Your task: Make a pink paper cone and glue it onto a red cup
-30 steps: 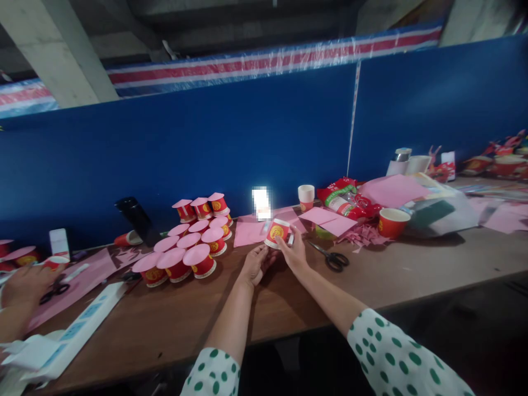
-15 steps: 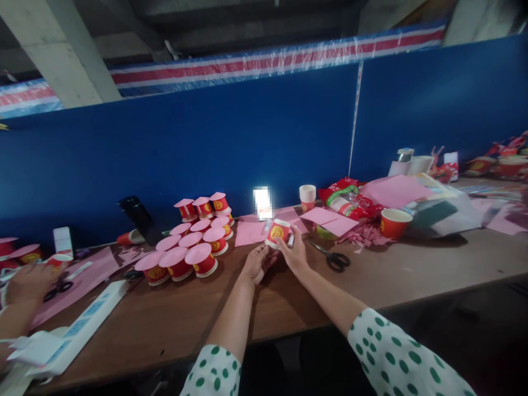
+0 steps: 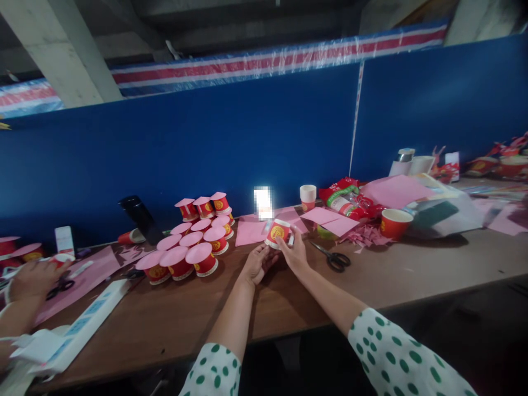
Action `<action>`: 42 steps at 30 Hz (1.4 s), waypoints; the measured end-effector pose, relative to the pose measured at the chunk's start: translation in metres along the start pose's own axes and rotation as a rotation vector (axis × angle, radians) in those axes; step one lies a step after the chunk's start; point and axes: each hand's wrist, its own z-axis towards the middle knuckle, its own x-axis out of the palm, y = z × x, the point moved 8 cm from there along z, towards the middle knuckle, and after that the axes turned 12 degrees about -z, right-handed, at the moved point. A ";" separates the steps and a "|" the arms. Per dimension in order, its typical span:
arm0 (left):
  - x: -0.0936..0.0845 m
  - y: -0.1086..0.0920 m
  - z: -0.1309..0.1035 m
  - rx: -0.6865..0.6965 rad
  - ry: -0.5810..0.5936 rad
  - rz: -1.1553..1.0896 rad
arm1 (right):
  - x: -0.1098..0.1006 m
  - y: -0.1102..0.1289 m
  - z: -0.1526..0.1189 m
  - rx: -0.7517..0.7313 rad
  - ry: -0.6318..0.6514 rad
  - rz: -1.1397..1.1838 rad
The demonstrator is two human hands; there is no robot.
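A red paper cup (image 3: 278, 233) with a gold emblem and pale bands is held up between my hands above the brown table (image 3: 231, 308). My right hand (image 3: 296, 254) grips its right side, the thumb across the front. My left hand (image 3: 256, 265) has its fingers closed at the cup's lower left edge. Left of my hands stand several red cups (image 3: 206, 267) with round pink paper tops. Flat pink paper (image 3: 249, 230) lies behind the held cup. Black-handled scissors (image 3: 338, 261) rest to the right of my right hand.
At the left edge another person's hand (image 3: 33, 283) is over pink paper. A white power strip (image 3: 93, 316) and a black bottle (image 3: 140, 220) are on the left. Stacked cups (image 3: 307, 197), paper shreds (image 3: 367, 236), a red cup (image 3: 396, 224) and plastic bags (image 3: 445, 214) lie rightward.
The other person's hand at the far left has shifted slightly. My hands and the held cup look the same.
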 end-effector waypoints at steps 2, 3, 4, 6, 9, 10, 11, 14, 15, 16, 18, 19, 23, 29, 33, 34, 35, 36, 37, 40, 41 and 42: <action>0.000 0.000 0.000 -0.001 -0.008 -0.001 | 0.000 0.000 0.000 0.002 0.001 -0.004; 0.000 0.000 0.000 -0.003 -0.009 -0.003 | 0.000 0.000 0.000 0.009 -0.001 -0.006; 0.000 0.000 0.000 -0.004 -0.009 -0.007 | 0.000 -0.001 0.000 0.016 -0.002 -0.008; 0.000 0.000 -0.001 -0.006 -0.004 -0.013 | 0.001 -0.002 0.001 0.028 0.000 -0.009; 0.000 0.000 -0.001 -0.006 0.001 -0.009 | 0.002 -0.002 0.001 0.028 -0.003 0.002; 0.000 0.000 -0.001 -0.004 0.004 -0.006 | 0.002 -0.002 0.001 0.026 -0.004 0.008; 0.000 -0.001 -0.001 -0.001 0.007 -0.004 | 0.002 -0.002 0.001 0.024 -0.004 0.014; 0.001 -0.001 0.000 0.007 0.016 -0.010 | 0.003 -0.003 0.001 0.025 0.005 0.024; 0.002 -0.002 0.000 0.008 0.019 -0.013 | 0.003 -0.003 0.001 0.027 0.008 0.027; 0.002 -0.002 -0.001 0.007 0.021 -0.014 | 0.003 -0.004 0.001 0.028 0.013 0.033; 0.003 -0.001 -0.001 0.000 0.020 -0.011 | 0.005 -0.004 0.001 0.029 0.028 0.058; 0.003 -0.001 -0.001 -0.004 0.016 -0.009 | 0.006 -0.004 0.001 0.028 0.035 0.071; 0.000 -0.003 -0.001 0.007 -0.017 -0.026 | 0.006 -0.005 0.001 0.029 0.028 0.053; -0.011 -0.013 0.003 0.146 -0.113 -0.056 | -0.016 0.019 -0.001 -0.095 -0.122 -0.032; -0.021 -0.015 0.005 0.208 -0.209 -0.063 | -0.020 0.047 -0.014 -0.211 -0.030 0.026; -0.021 -0.015 0.006 0.216 -0.209 -0.068 | -0.018 0.051 -0.017 -0.216 0.026 0.055; -0.021 -0.015 0.006 0.222 -0.198 -0.070 | -0.015 0.056 -0.020 -0.229 0.078 0.068; -0.020 -0.014 0.006 0.225 -0.183 -0.068 | -0.014 0.059 -0.023 -0.241 0.109 0.070; -0.019 -0.014 0.007 0.226 -0.170 -0.064 | -0.013 0.061 -0.025 -0.252 0.128 0.065; -0.019 -0.014 0.007 0.226 -0.158 -0.056 | -0.010 0.061 -0.025 -0.262 0.144 0.019; -0.020 -0.014 0.007 0.227 -0.160 -0.055 | -0.009 0.060 -0.024 -0.255 0.143 0.000; -0.019 -0.014 0.008 0.228 -0.157 -0.053 | -0.009 0.058 -0.023 -0.246 0.136 -0.020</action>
